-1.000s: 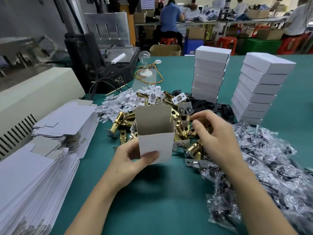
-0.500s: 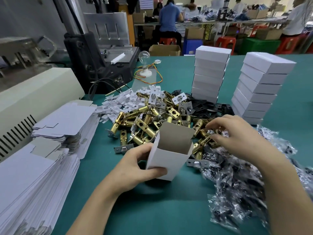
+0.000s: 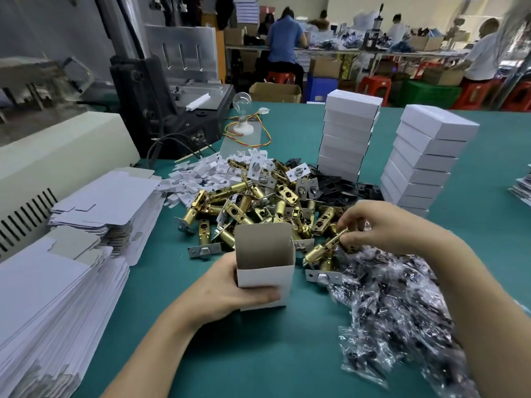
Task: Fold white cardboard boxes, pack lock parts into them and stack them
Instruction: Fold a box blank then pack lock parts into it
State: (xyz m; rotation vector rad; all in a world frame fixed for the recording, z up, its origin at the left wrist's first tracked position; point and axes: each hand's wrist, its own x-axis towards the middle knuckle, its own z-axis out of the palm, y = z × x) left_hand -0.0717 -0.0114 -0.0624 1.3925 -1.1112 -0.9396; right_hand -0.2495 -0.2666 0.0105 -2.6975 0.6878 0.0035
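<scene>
Hands: left [image 3: 227, 293] round box [image 3: 265, 272], right [image 3: 385, 226] on latch [image 3: 319, 249]

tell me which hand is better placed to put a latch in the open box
Right. The right hand pinches a brass latch bolt beside the open white box; the left hand grips that box, holding it upright.

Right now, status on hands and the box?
Left hand grips box, upright, top open. Right hand pinches brass latch beside it, not yet in. Latch pile behind; opening unobstructed.

A light bulb [image 3: 242, 99] stands on the bench [image 3: 258, 354] at eleven o'clock beside a black machine [image 3: 161, 110]; a beige machine [image 3: 57, 156] sits at nine.
</scene>
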